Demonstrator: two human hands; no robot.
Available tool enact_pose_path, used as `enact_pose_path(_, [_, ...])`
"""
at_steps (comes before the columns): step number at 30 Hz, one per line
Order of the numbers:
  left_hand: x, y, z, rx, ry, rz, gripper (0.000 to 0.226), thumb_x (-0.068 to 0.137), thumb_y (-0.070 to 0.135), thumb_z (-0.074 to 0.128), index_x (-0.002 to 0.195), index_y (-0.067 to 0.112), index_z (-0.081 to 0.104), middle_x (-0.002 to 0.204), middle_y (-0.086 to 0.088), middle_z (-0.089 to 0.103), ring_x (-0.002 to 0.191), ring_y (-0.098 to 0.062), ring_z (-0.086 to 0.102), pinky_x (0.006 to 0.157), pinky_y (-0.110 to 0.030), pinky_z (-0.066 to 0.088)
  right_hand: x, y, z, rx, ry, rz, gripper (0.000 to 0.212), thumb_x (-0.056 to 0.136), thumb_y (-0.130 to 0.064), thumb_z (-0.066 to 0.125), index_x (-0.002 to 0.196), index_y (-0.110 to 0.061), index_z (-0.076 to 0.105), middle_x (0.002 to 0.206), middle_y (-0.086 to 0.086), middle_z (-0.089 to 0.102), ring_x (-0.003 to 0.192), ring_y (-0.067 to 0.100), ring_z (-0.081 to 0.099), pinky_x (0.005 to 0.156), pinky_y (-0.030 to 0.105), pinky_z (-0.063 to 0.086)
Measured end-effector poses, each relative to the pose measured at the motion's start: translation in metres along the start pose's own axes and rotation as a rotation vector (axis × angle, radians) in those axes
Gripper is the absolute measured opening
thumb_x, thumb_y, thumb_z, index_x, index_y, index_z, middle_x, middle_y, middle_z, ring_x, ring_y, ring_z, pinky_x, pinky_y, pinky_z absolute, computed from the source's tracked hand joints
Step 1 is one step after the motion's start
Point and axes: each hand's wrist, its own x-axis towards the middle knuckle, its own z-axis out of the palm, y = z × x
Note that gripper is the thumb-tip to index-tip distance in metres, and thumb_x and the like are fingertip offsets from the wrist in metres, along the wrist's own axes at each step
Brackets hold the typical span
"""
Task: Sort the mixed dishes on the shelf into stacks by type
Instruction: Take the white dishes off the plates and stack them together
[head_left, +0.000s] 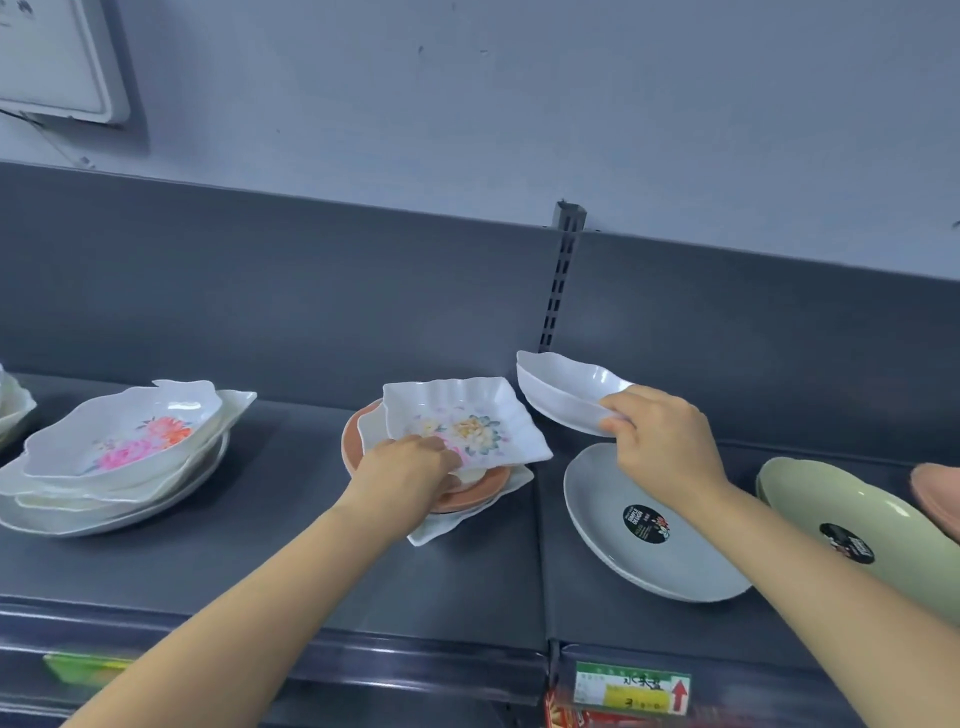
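Here, a person is standing at a dark grey store shelf (260, 519), both bare hands working among mixed dishes. The left hand (410, 467) is gripping the near corner of a square white dish with a floral print (467, 415), fingers closed over its rim, tilting it above a mixed pile in which a terracotta round plate (483, 491) is sitting on another white square dish (457, 519). The right hand (660, 441) is pinching the edge of a plain white leaf-shaped bowl (561, 389), holding it clear of the shelf, tilted, just above the far end of a grey oval plate (623, 561) bearing a round black label. To the right, a pale green oval plate (857, 514) with a similar label is lying near the grey one, and the edge of a pink dish (940, 493) is showing at the frame's border. Well to the left, a stack of leaf-shaped dishes (119, 467) is resting, the top one printed with pink and orange flowers. A green-and-yellow price tag (631, 688) is hanging on the shelf's front rail.
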Motion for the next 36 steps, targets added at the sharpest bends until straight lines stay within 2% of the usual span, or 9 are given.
enact_pose_path(2, [-0.003,0.0,0.002,-0.009,0.095,0.015,0.008,0.086,0.022,0.059,0.091,0.023,0.065,0.085,0.002,0.061,0.082,-0.021,0.059,0.054,-0.028,0.031,-0.005,0.006,-0.003,0.005,0.028,0.017,0.016,0.083,-0.003,0.056,0.089,-0.01,0.068,0.084,0.004,0.065,0.081,0.031,0.057,0.065,0.037,0.046])
enact_pose_path(4, [-0.007,0.001,0.001,0.041,0.112,0.052,0.024,0.054,0.005,0.079,0.07,0.018,0.066,0.062,0.002,0.056,0.055,-0.022,0.056,0.046,-0.023,0.02,-0.01,0.012,-0.008,0.0,0.049,0.028,0.016,0.083,-0.002,0.056,0.089,-0.011,0.069,0.084,0.005,0.066,0.08,0.033,0.058,0.065,0.038,0.047])
enact_pose_path(6, [-0.008,-0.001,0.0,0.055,0.222,0.052,0.033,0.041,-0.004,0.077,0.065,0.015,0.064,0.056,0.001,0.053,0.047,-0.023,0.051,0.047,-0.023,0.022,-0.015,0.018,-0.013,-0.02,0.064,0.042,0.016,0.083,-0.001,0.056,0.089,-0.011,0.069,0.084,0.006,0.066,0.079,0.033,0.058,0.065,0.039,0.048])
enact_pose_path(9, [-0.009,0.001,-0.006,0.006,0.39,0.108,0.021,0.057,-0.005,0.057,0.07,0.01,0.062,0.058,-0.002,0.051,0.048,-0.024,0.047,0.053,-0.026,0.025,-0.023,0.031,-0.023,-0.042,0.093,0.058,0.016,0.084,-0.002,0.057,0.089,-0.011,0.069,0.085,0.006,0.067,0.08,0.033,0.059,0.064,0.038,0.048])
enact_pose_path(14, [-0.016,0.026,-0.027,-0.022,0.575,0.153,0.037,0.067,0.009,0.028,0.073,0.009,0.065,0.061,-0.003,0.056,0.05,-0.025,0.052,0.055,-0.026,0.024,-0.038,0.058,-0.045,-0.067,0.132,0.107,0.014,0.083,-0.002,0.057,0.086,-0.01,0.068,0.082,0.007,0.065,0.078,0.034,0.058,0.063,0.038,0.047])
enact_pose_path(21, [-0.007,0.084,-0.037,0.004,0.586,0.137,0.014,0.068,0.002,0.061,0.076,0.014,0.061,0.065,-0.003,0.055,0.058,-0.028,0.051,0.051,-0.032,0.034,-0.073,0.112,-0.089,-0.077,0.171,0.16,0.016,0.083,-0.001,0.057,0.089,-0.007,0.07,0.088,0.008,0.069,0.086,0.034,0.06,0.07,0.044,0.05])
enact_pose_path(25, [-0.003,0.141,-0.047,-0.089,0.604,0.133,0.024,0.066,0.004,0.044,0.077,0.013,0.063,0.066,-0.003,0.056,0.059,-0.03,0.053,0.051,-0.031,0.035,-0.11,0.158,-0.119,-0.076,0.175,0.156,0.016,0.083,-0.001,0.06,0.093,-0.007,0.072,0.09,0.009,0.07,0.088,0.033,0.062,0.069,0.043,0.051])
enact_pose_path(32, [0.004,0.254,-0.061,-0.274,0.709,0.073,0.023,0.075,0.0,0.048,0.084,0.007,0.069,0.07,-0.008,0.063,0.06,-0.035,0.055,0.052,-0.04,0.047,-0.184,0.243,-0.173,-0.134,0.189,0.156,0.017,0.079,-0.003,0.057,0.081,-0.006,0.073,0.076,0.009,0.07,0.078,0.034,0.063,0.057,0.038,0.049])
enact_pose_path(36, [0.009,0.308,-0.061,-0.313,0.714,0.078,0.019,0.078,0.0,0.052,0.086,0.007,0.068,0.072,-0.011,0.063,0.06,-0.038,0.054,0.053,-0.042,0.048,-0.218,0.282,-0.196,-0.165,0.151,0.234,0.016,0.081,-0.002,0.062,0.091,-0.009,0.072,0.087,0.006,0.07,0.094,0.033,0.062,0.061,0.04,0.053])
